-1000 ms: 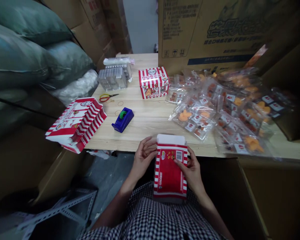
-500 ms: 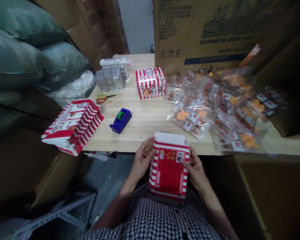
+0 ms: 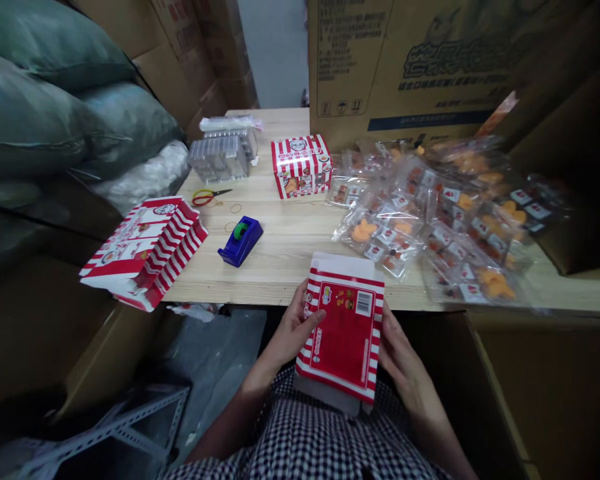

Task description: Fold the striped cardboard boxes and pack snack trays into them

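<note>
Between my hands, over my lap at the table's near edge, is a red-and-white striped cardboard box with a barcode and a white end flap standing up at its far end. My left hand grips its left side, thumb on the printed face and fingers underneath. Along the right side lies my right hand, its fingers partly hidden behind the box. A finished box of the same print stands farther back on the table. Flattened striped boxes are stacked at the table's left edge.
A blue tape dispenser, scissors and rubber bands lie on the wooden table. Clear plastic packs stand behind. Bagged toy food pieces heap on the right, before a large carton. Sacks pile up at left.
The box has opened out from flatter to fuller and tilted slightly. My left thumb has moved onto its printed face; my right thumb has left the barcode area and that hand slid down the side.
</note>
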The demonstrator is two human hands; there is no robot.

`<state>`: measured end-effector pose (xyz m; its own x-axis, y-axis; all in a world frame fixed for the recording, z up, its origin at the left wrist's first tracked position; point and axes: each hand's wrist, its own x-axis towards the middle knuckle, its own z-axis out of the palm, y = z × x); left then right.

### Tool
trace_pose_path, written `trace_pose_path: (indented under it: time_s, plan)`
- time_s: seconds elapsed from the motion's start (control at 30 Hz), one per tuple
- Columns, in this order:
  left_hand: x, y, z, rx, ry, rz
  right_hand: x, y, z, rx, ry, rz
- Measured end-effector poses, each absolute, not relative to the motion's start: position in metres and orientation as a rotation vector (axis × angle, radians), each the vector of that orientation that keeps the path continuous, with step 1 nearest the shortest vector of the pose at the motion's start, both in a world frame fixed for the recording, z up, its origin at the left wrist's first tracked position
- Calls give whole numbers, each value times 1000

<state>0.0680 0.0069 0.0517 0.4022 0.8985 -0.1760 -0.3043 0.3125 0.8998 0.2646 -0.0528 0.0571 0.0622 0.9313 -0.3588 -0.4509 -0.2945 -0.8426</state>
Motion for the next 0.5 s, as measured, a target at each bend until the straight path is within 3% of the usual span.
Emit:
trace_pose_path:
  time_s: [0.3,0.5]
  plan:
    - [67,7,53,1103,807,854,272,-42,32,-922,-554,1708]
    - [64,25,55,1070,892,1183,274,-41,39,-942,-517,1735]
